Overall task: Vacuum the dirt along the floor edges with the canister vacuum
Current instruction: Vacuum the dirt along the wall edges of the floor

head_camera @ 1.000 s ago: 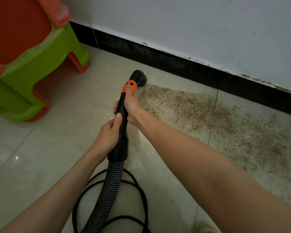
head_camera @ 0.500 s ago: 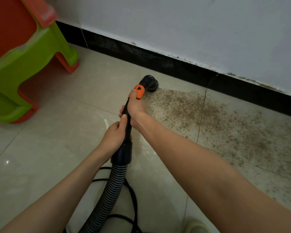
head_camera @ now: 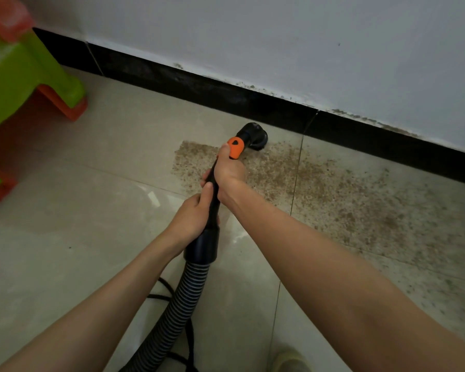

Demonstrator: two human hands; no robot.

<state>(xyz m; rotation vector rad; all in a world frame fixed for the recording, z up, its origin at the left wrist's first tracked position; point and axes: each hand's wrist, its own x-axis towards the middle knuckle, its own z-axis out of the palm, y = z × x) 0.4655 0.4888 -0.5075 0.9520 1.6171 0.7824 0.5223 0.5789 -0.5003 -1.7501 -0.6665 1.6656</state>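
Nearest me, the ribbed hose [head_camera: 181,299] runs up off the floor to a black cuff, a cord [head_camera: 169,287] looped beside it and the toe of a shoe [head_camera: 289,358] at the bottom edge. The left hand [head_camera: 192,214] wraps its fingers round the wand [head_camera: 212,194] just above the cuff; the right hand [head_camera: 227,173] grips higher, thumb by the orange collar [head_camera: 236,149]. Beyond them the round nozzle [head_camera: 255,135] sits on the tile, close to the black skirting [head_camera: 360,130]. The job looks barely started: tile left of the dirt [head_camera: 346,200] is clean, with a sharp straight edge to the patch, but brown grit spreads thickly rightward along the wall. There is open floor that way for sweeping; the green stool [head_camera: 24,73] stands well off to the left, out of the path.
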